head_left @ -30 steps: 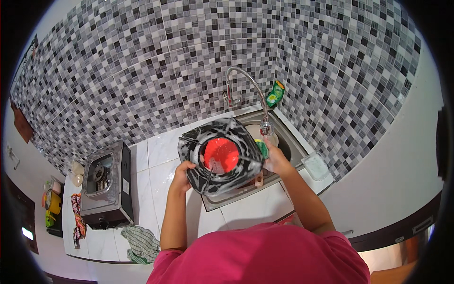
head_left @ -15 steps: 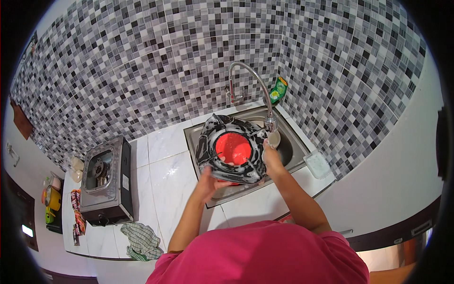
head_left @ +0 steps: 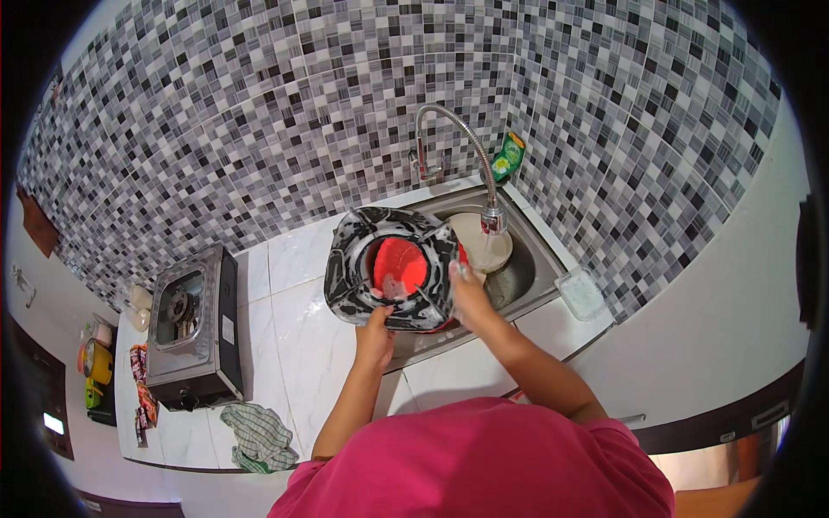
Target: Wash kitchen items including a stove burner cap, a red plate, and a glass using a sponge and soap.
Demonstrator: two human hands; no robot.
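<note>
Above the left side of the sink, a soapy black stove tray is held, its near edge clamped by the fingers of the left hand; whether the blurred right hand is closed cannot be told.

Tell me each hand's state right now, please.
Left hand: holding the soapy black tray by its near edge.
Right hand: blurred at the tray's right edge; grip cannot be told.
</note>
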